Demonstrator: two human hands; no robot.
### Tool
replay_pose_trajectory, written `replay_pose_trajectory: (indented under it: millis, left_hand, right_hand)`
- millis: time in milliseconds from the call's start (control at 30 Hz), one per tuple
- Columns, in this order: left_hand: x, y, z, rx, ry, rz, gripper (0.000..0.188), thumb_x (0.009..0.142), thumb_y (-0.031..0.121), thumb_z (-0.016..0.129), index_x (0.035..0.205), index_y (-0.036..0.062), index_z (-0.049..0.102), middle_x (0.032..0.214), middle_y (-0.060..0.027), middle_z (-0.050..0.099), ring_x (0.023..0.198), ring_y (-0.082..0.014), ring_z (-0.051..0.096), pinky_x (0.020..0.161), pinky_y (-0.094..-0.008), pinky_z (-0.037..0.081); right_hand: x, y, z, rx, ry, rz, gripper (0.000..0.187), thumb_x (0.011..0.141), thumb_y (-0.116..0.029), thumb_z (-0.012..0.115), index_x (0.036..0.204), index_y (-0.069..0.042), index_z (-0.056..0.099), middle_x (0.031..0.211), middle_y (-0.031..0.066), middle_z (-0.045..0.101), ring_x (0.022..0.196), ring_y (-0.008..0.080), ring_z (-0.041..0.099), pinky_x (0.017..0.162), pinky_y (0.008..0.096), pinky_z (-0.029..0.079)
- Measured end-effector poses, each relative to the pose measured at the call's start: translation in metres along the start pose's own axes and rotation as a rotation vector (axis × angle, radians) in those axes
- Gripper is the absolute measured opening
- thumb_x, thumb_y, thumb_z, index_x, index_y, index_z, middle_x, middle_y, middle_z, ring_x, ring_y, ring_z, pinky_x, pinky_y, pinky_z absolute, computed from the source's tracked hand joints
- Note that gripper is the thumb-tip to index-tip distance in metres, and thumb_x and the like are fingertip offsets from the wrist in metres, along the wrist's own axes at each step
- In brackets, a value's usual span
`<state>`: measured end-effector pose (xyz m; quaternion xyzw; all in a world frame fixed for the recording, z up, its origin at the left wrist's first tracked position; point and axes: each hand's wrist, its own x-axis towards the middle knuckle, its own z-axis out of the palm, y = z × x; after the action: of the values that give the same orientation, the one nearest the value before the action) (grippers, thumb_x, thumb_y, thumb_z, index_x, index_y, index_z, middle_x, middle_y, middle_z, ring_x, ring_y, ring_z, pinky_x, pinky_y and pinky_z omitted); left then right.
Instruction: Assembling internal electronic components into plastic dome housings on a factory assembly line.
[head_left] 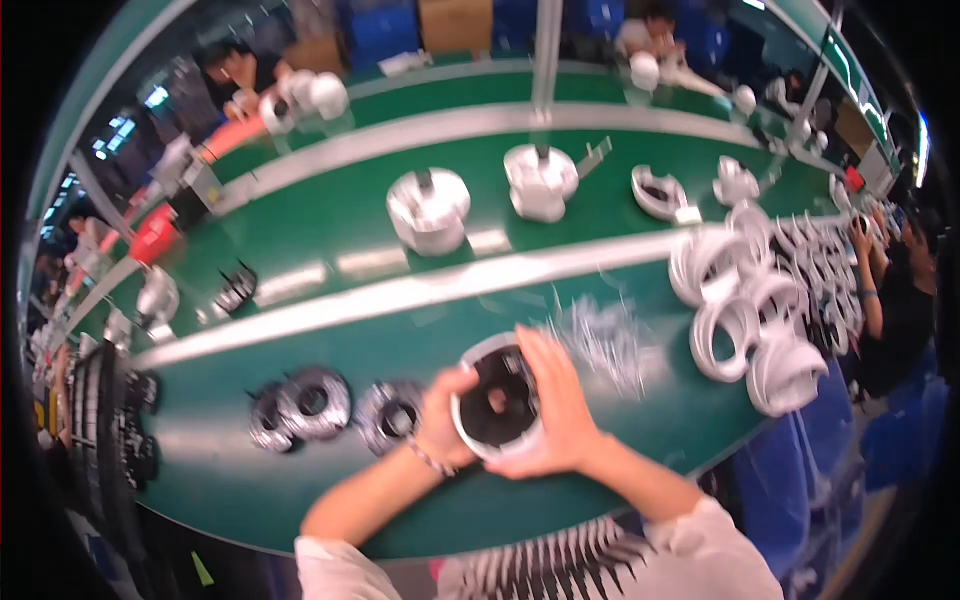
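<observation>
Between my two hands is a round white housing with a dark inside, tilted so its opening faces up toward me. My left hand is closed on its left side. The fingers of my right hand wrap its right side, from the top rim to the lower edge. Just left of my left hand lies a dark ring-shaped part on the green table. Two more such rings lie touching each other farther left. Beyond my right hand is a loose pile of thin, clear strips.
White ring-shaped housings are stacked at the right, with more rows behind. Two white rounded housings stand past a pale rail. Black trays or racks fill the left end. A co-worker stands at the right.
</observation>
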<state>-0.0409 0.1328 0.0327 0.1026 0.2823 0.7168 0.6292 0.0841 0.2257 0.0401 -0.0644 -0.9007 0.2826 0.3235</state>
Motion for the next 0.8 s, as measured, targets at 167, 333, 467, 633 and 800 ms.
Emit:
replay_pose_trajectory:
  millis: [167,333,467,633,800]
  left_hand:
    - [-0.032,0.011,0.008,-0.078,0.002,0.013,0.047,0.08,0.034,0.043,0.115,0.0039,0.046,0.107,-0.0116,0.054,0.096,-0.022,0.054,0.086,-0.0357,0.043]
    - [-0.037,0.047,0.01,-0.029,-0.026,-0.122,0.049,0.085,0.039,0.033,0.114,0.0019,0.045,0.109,-0.0139,0.054,0.099,-0.0236,0.053,0.089,-0.0368,0.041]
    - [-0.036,0.055,-0.004,0.085,0.037,-0.193,0.047,0.087,0.036,0.033,0.119,0.0014,0.042,0.111,-0.0143,0.053,0.101,-0.0236,0.052,0.09,-0.0368,0.04]
    - [-0.004,0.05,-0.004,0.108,0.115,-0.07,0.04,0.085,0.027,0.039,0.114,0.0013,0.047,0.11,-0.0128,0.054,0.101,-0.0236,0.052,0.089,-0.0368,0.041]
    - [0.044,0.108,-0.044,0.083,0.115,0.232,0.034,0.087,0.019,0.036,0.111,-0.0034,0.045,0.11,-0.0168,0.051,0.097,-0.0264,0.051,0.087,-0.0387,0.042]
  right_hand:
    - [-0.004,-0.03,0.004,0.048,0.009,-0.064,0.103,0.05,-0.041,0.077,0.127,0.002,0.024,0.13,0.0204,0.029,0.118,0.0395,0.029,0.097,0.0455,0.024]
    - [-0.002,-0.03,-0.005,0.022,0.146,-0.344,0.051,0.057,-0.014,0.076,0.102,-0.007,0.053,0.11,0.0127,0.054,0.101,0.0292,0.052,0.093,0.0449,0.033]
    - [-0.001,-0.037,-0.013,0.058,0.2,-0.379,0.037,0.056,-0.007,0.071,0.091,-0.006,0.06,0.098,0.0081,0.061,0.097,0.0249,0.056,0.092,0.0422,0.034]
    - [-0.01,-0.022,-0.05,-0.096,0.217,-0.284,0.058,0.06,-0.018,0.073,0.11,-0.005,0.047,0.116,0.015,0.05,0.107,0.0315,0.047,0.093,0.0448,0.032]
    - [-0.044,0.033,-0.116,-0.307,0.365,-0.224,0.045,0.056,-0.009,0.072,0.097,-0.005,0.055,0.102,0.0103,0.056,0.09,0.0274,0.054,0.077,0.0373,0.043]
